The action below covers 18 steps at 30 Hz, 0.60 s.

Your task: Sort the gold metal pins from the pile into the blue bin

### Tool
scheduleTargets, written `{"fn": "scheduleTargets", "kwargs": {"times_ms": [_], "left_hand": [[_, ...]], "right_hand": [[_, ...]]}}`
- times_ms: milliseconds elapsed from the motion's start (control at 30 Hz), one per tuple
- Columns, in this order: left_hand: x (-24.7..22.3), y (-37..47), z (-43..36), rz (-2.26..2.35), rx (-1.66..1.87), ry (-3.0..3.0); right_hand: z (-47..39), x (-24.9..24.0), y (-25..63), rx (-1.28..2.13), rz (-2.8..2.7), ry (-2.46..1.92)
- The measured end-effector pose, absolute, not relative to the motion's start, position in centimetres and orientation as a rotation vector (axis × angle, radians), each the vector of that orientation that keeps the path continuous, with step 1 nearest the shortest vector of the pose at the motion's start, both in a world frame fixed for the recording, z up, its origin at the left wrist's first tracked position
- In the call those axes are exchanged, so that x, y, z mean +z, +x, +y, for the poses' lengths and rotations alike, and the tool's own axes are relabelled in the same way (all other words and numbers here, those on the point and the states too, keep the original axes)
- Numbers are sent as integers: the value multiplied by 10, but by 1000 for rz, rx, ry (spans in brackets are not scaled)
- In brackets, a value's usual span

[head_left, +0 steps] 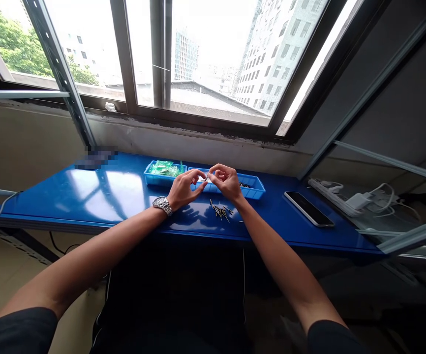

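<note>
My left hand (185, 189), with a metal watch (163, 205) on its wrist, is closed in a pinch above the front of the blue trays. Its fingertips nearly meet those of my right hand (227, 181), also pinched. Something small sits between the fingertips, too small to make out. Behind and below the hands is a long blue tray (255, 192) with small dark pieces (245, 185) at its right part. To the left, a blue tray (148, 178) holds green plastic packets (165, 168). A loose pile of thin metal-and-black pieces (220, 211) lies on the table below my right hand.
The blue table (61, 196) stands against a wall below a window. A phone (309, 209) lies at the right, near a white power strip (336, 196) and charger (358, 201) with cables. Metal shelf posts (71, 98) rise at both sides. A blurred dark item (97, 158) lies back left.
</note>
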<state>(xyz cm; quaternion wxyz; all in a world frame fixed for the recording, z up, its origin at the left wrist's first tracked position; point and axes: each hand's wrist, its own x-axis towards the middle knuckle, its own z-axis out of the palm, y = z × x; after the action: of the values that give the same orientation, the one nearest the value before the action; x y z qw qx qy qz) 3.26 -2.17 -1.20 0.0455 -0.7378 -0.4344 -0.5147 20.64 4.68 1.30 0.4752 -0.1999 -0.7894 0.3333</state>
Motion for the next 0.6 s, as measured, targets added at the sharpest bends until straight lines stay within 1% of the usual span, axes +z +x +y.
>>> {"fn": "scheduleTargets", "kwargs": {"times_ms": [367, 600], "left_hand": [[-9, 31, -18, -1354, -1861, -2135], [-7, 31, -17, -1352, -2023, -2226]], "right_hand": [[46, 8, 206, 785, -1985, -478], [48, 9, 212, 734, -2065, -500]]}}
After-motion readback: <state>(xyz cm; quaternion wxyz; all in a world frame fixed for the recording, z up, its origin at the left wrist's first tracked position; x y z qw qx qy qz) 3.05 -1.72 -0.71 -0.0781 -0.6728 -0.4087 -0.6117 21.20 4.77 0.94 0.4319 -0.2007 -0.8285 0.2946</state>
